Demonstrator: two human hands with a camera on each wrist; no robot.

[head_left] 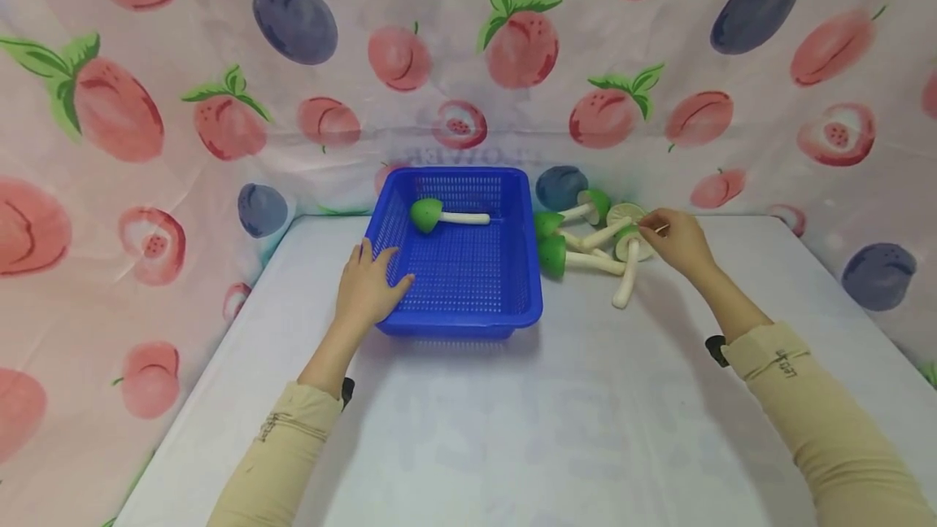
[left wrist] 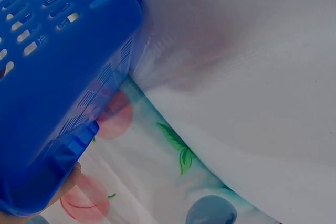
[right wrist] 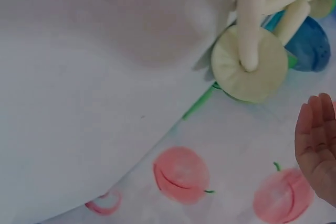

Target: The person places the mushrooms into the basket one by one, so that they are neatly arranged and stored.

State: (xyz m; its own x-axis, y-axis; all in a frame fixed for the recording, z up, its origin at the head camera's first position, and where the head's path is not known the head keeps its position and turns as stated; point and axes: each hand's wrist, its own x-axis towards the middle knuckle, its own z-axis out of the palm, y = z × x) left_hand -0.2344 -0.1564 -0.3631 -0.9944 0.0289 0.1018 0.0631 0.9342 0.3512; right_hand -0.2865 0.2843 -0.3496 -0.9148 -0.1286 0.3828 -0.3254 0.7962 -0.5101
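The toy mushrooms (head_left: 586,242) look light, probably soft foam or plastic, and unlikely to break; the long pale stem seems the easiest place to take hold, since the domed green cap would likely slip. They lie heaped on the bench (head_left: 512,429), just under the fingertips of the right hand (head_left: 677,242), whose fingers are relaxed and clamp nothing. One more mushroom (head_left: 439,216) lies in the blue basket (head_left: 468,324), whose near left rim the left hand (head_left: 369,287) grips.

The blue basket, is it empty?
No. One green-capped mushroom lies inside the blue basket, near its far wall, in the head view.
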